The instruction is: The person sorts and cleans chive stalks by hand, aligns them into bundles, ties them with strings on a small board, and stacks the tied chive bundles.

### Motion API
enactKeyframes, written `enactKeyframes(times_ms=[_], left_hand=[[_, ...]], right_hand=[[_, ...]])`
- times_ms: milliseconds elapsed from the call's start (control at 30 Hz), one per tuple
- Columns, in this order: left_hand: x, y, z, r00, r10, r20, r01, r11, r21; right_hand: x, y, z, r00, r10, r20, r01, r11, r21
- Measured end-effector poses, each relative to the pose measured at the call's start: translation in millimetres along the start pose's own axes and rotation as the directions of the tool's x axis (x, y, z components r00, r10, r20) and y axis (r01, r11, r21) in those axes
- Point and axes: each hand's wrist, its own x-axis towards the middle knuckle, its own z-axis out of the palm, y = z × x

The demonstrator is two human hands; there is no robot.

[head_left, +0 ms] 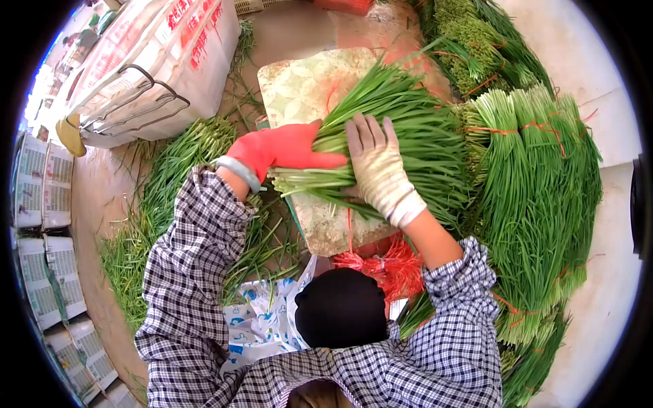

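A loose bunch of green garlic chives (415, 146) lies across a worn, stained board (296, 88), pale stem ends to the left and leaf tips to the right. My left hand (289, 149), in a red rubber glove, is closed around the bunch near its stems, thumb laid across the top. In a pale, soiled knit glove, my right hand (377, 160) lies on the leaves just to the right, its fingers stretched out and pointing away from me. The underside of the bunch is hidden. Red plastic strips (388, 265) lie at the board's near edge.
Tied chive bundles (537, 197) are piled on the right, more bundles (469, 47) behind. Loose chives (180, 173) litter the floor left. A white crate (160, 75) with a wire handle stands back left. Several perforated crates (47, 272) line the far left.
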Motion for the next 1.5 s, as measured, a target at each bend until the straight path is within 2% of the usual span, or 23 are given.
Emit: enactKeyframes(times_ms=[33,67,133,200,267,300,367,400,467,500,533,633,667,733,900,1000,1067,1133,1267,1333,1433,1467,1500], left_hand=[[1,13,-1,0.993,-0.100,0.063,0.096,0.994,0.060],[0,17,7,0.992,-0.108,0.070,0.104,0.993,0.054],[-4,22,19,0.990,-0.114,-0.080,0.134,0.938,0.321],[-7,18,26,0.985,-0.140,-0.102,0.162,0.952,0.259],[-9,11,35,0.970,-0.035,-0.242,0.101,0.960,0.262],[-7,1,41,0.969,-0.040,-0.243,0.106,0.959,0.262],[-2,-9,45,0.897,0.200,-0.394,-0.044,0.928,0.369],[-2,-7,43,0.900,0.199,-0.389,-0.047,0.929,0.366],[-5,4,30,0.981,-0.058,-0.184,0.079,0.991,0.109],[-8,8,28,0.980,-0.078,-0.183,0.090,0.995,0.053],[-11,8,31,0.980,-0.077,-0.185,0.090,0.994,0.061],[-11,0,48,0.906,0.210,-0.367,-0.155,0.972,0.175],[-11,1,51,0.907,0.204,-0.368,-0.153,0.975,0.163],[-13,4,58,0.883,0.243,-0.402,-0.075,0.918,0.390],[-10,4,67,0.904,0.136,-0.406,0.043,0.915,0.402],[-11,5,67,0.842,0.182,-0.508,0.009,0.937,0.349],[-11,3,62,0.865,0.151,-0.479,-0.038,0.971,0.236],[-11,-2,63,0.848,0.172,-0.501,-0.054,0.969,0.243],[-9,-4,60,0.865,0.154,-0.478,-0.042,0.971,0.237],[-10,-3,58,0.867,0.125,-0.483,-0.005,0.970,0.242],[-10,-3,56,0.901,0.055,-0.431,0.043,0.976,0.213],[-10,-3,56,0.896,0.049,-0.440,0.049,0.977,0.209],[-10,-4,57,0.901,0.038,-0.433,0.055,0.978,0.200]], right_hand=[[6,1,-2,0.998,-0.045,0.041,0.046,0.999,-0.017],[10,2,-1,0.992,-0.090,0.084,0.093,0.995,-0.031],[9,4,4,0.988,-0.137,0.075,0.140,0.990,-0.028],[7,0,-1,0.989,-0.128,0.070,0.132,0.990,-0.052],[-6,-8,-1,0.993,-0.096,0.061,0.099,0.994,-0.047],[-17,-11,7,0.991,-0.123,-0.062,0.117,0.989,-0.093],[-21,-10,12,0.972,-0.160,-0.172,0.141,0.983,-0.120],[-21,-10,11,0.958,-0.178,-0.226,0.150,0.979,-0.135],[-5,4,3,0.968,-0.178,-0.174,0.158,0.980,-0.123],[5,8,-1,0.966,-0.198,-0.167,0.177,0.975,-0.136],[9,9,4,0.965,-0.196,-0.174,0.173,0.975,-0.136],[16,13,21,0.946,-0.274,-0.176,0.264,0.961,-0.078],[16,14,21,0.946,-0.278,-0.165,0.269,0.960,-0.075],[12,15,18,0.955,-0.280,-0.101,0.276,0.960,-0.052],[9,12,5,0.965,-0.257,-0.054,0.258,0.966,0.014],[-15,2,-13,0.929,-0.248,-0.276,0.262,0.965,0.013],[-48,2,-11,0.866,-0.454,-0.209,0.486,0.862,0.142],[-70,-13,-7,0.883,-0.466,0.051,0.456,0.879,0.138],[-66,-21,23,0.928,-0.313,0.203,0.325,0.945,-0.027],[-57,-19,21,0.900,-0.339,0.274,0.334,0.940,0.064],[-60,-25,7,0.951,-0.208,0.227,0.133,0.942,0.307],[-64,-27,-2,0.950,-0.218,0.226,0.144,0.942,0.304],[-70,-28,-10,0.929,-0.206,0.308,0.069,0.913,0.402]])
